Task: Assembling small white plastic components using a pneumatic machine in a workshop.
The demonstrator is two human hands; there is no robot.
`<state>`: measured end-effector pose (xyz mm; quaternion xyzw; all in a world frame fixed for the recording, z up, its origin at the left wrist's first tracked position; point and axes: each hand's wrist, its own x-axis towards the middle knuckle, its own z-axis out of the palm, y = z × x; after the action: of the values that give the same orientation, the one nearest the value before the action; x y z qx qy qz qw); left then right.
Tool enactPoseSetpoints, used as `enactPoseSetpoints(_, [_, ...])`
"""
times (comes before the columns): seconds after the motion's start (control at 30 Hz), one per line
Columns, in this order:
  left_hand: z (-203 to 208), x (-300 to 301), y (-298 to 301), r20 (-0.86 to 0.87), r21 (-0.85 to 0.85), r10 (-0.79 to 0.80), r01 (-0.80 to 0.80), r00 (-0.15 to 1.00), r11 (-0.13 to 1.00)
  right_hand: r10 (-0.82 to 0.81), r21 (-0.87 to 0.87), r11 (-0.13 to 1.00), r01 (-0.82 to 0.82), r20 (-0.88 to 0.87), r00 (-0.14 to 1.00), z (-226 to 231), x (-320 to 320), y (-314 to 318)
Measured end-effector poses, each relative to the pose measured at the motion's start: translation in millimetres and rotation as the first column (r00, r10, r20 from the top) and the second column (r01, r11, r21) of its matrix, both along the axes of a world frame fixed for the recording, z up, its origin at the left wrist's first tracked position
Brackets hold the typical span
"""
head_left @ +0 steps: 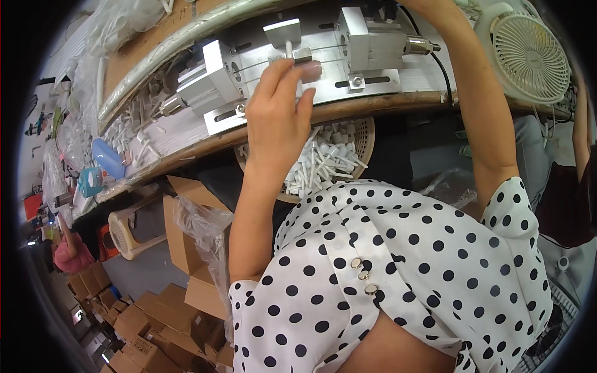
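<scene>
My left hand (pixel 278 115) is at the middle of a silver metal fixture (pixel 258 69) on the bench, with fingers bent and thumb close to the forefinger. Motion blurs its fingertips, and what sits between them is too smeared to name. Just beyond the fingers stands a pale T-shaped piece (pixel 283 31) with a flat top, beside a small metal block (pixel 302 55). My right hand (pixel 429 7) reaches to the top edge, past the fixture's right end; its fingers are cut off from view. Below my left hand, a round basket (pixel 369 140) holds many small white plastic pieces (pixel 320 158).
Metal cylinders (pixel 211 81) flank the fixture, with a black cable (pixel 440 68) at right. A white fan (pixel 530 57) stands far right. Loose white parts and a blue scoop-like piece (pixel 108 158) lie left. Cardboard boxes (pixel 168 317), a stool (pixel 127 233) and other people are around.
</scene>
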<state>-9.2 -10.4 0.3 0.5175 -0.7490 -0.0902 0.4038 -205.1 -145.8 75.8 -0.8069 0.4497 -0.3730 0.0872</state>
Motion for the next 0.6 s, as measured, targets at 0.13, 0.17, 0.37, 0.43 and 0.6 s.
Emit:
enactPoseSetpoints(0.13, [3,-5,-10,0.146,-0.090,0.005,0.008,0.989,0.996,0.103,-0.101,0.991,-0.083,0.212,0.972,-1,3,18])
enactPoseSetpoints(0.17, [5,-5,-11,0.154,-0.073,0.009,0.003,0.988,0.997,0.100,-0.093,0.992,-0.082,0.210,0.973,2,4,25])
enactPoseSetpoints(0.37, [-2,-4,-15,0.176,-0.129,0.016,0.007,0.984,0.992,0.288,-0.089,0.957,-0.276,0.187,0.939,-10,5,54])
enactPoseSetpoints(0.43, [-1,-4,-10,0.142,-0.096,0.035,-0.022,0.989,0.995,0.415,-0.247,0.888,-0.388,0.065,0.907,-24,10,59])
enactPoseSetpoints(0.6, [-4,8,16,0.001,-0.224,0.004,-0.003,1.000,0.975,0.564,-0.291,0.779,-0.556,-0.063,0.823,-45,25,74])
